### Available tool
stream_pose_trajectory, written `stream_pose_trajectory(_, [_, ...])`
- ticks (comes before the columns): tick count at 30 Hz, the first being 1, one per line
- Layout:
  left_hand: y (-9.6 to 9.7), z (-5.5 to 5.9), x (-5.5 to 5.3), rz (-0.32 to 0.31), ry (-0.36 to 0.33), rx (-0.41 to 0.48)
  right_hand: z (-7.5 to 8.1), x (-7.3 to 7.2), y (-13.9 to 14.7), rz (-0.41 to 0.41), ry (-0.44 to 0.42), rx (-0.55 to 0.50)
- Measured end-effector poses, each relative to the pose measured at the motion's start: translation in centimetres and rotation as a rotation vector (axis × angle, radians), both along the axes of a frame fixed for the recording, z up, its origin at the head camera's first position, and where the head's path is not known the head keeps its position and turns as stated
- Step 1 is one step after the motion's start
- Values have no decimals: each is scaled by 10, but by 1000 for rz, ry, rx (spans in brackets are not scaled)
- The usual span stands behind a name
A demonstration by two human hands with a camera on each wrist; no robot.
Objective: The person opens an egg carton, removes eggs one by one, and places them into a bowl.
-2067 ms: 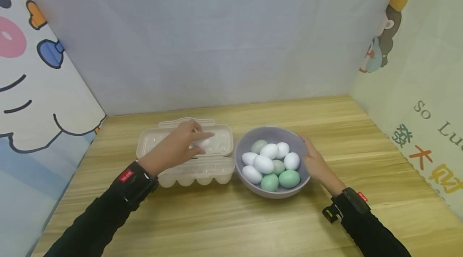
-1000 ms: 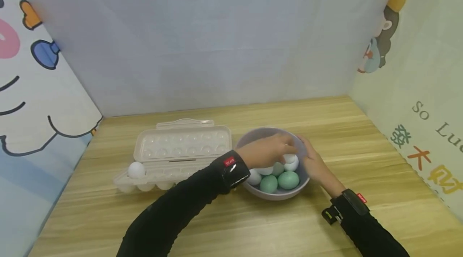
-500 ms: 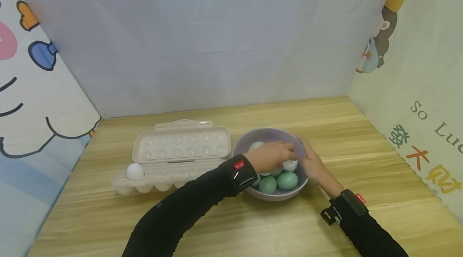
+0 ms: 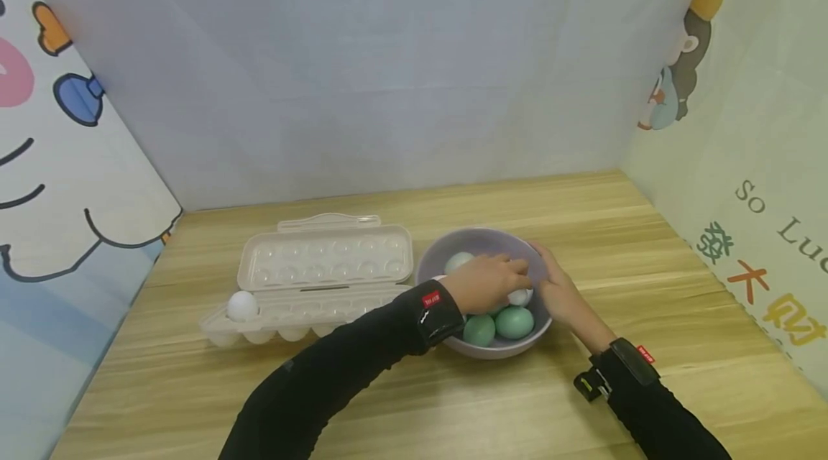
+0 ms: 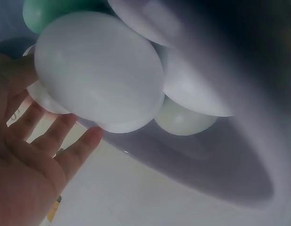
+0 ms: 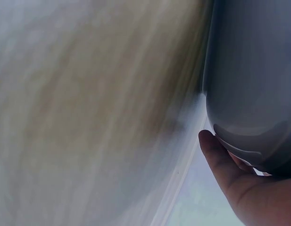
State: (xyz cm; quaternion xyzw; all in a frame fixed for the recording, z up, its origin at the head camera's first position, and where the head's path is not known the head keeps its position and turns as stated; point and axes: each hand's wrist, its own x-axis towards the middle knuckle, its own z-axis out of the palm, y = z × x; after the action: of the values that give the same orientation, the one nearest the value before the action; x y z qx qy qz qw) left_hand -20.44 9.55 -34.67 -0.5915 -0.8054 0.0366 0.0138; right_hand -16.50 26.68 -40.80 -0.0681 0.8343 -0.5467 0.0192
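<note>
My left hand (image 4: 486, 282) is inside the lilac bowl (image 4: 491, 353), its thumb and fingers around a white egg (image 5: 98, 70). That egg lies among other white eggs, seen close up in the left wrist view. Two green eggs, one of them the right-hand green egg (image 4: 514, 323), sit at the bowl's near side. A pale egg (image 4: 459, 261) shows at the back. On the bowl's right side, my right hand (image 4: 561, 295) grips the rim; in the right wrist view its thumb (image 6: 216, 155) lies against the wall. The left hand covers several eggs.
Left of the bowl stands a clear plastic egg carton (image 4: 323, 259) with its lid folded back. One white egg (image 4: 242, 307) sits in its leftmost near cell. My left forearm crosses the carton's right end. A pale cloth wall (image 4: 401, 86) closes off the table's back.
The left hand has left an egg in the carton's left end and moved right into the bowl, lowering among the eggs. My right hand keeps its place on the rim.
</note>
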Motion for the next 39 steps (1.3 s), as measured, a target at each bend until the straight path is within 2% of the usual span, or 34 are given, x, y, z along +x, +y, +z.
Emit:
stream_pose_trajectory(6, [-3, -3, 2, 15, 36, -16, 1, 0, -1, -13, 21, 19])
stream_pose_trajectory(10, [-6, 1, 3, 31, 38, -38, 1, -1, -2, -16, 34, 26])
stream_pose_trajectory(17, [-19, 21, 5, 72, 3, -20, 0, -3, -2, -22, 42, 30])
stream_pose_trajectory(22, [-35, 38, 8, 75, 23, 56, -3, -3, -1, -29, 55, 32])
stream_pose_trajectory(24, [-44, 44, 9, 103, -17, 81, -4, -3, -1, -35, 64, 39])
stream_pose_trajectory(28, [-76, 54, 6, 193, -133, 136, -3, -3, -3, -40, 74, 56])
stream_pose_trajectory(30, [-97, 57, 4, 236, -159, 165, -3, -3, -4, -41, 76, 65])
stream_pose_trajectory(35, [-159, 65, -1, 324, -135, 244, -1, -2, -4, -36, 66, 75])
stream_pose_trajectory(39, [-209, 65, -3, 408, -89, 240, 0, -1, -3, -37, 68, 80])
